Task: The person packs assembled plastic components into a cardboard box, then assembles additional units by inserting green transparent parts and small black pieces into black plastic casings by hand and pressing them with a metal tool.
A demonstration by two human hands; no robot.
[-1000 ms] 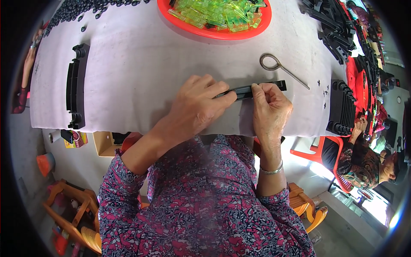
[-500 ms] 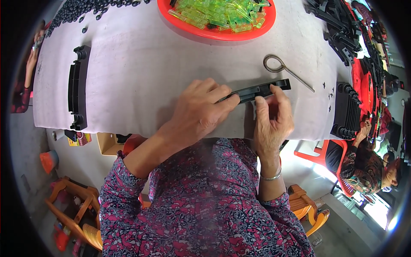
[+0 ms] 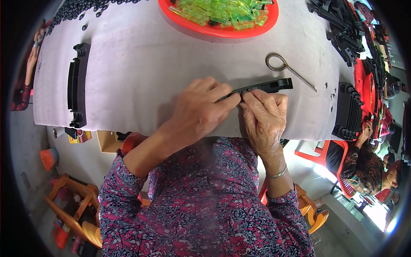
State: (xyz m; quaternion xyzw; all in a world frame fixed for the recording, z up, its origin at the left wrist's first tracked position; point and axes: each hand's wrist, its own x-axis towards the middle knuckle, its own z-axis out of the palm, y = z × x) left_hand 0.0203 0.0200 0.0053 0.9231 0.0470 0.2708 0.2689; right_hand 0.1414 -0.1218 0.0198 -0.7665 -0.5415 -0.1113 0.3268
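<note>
A long black plastic strip (image 3: 267, 87) lies slantwise near the table's front edge, its far end free at the right. My left hand (image 3: 204, 107) is closed on its left end and covers it. My right hand (image 3: 266, 118) presses bunched fingers to the middle of the strip, close to the left fingertips; anything pinched there is hidden. Just beyond the strip lies a metal rod with a ring end (image 3: 295, 73). Another long black plastic part (image 3: 78, 85) stands apart at the left.
A red tray (image 3: 205, 31) of yellow-green clear tubes sits at the far side, with black beads (image 3: 85, 5) left of it. Black parts pile up at far right (image 3: 338, 30); a stack of black strips (image 3: 349, 111) lies nearer. Another person (image 3: 366, 167) sits at right.
My right hand has moved left along the strip and its fingers have drawn together beside my left hand. My left hand keeps its place on the strip.
</note>
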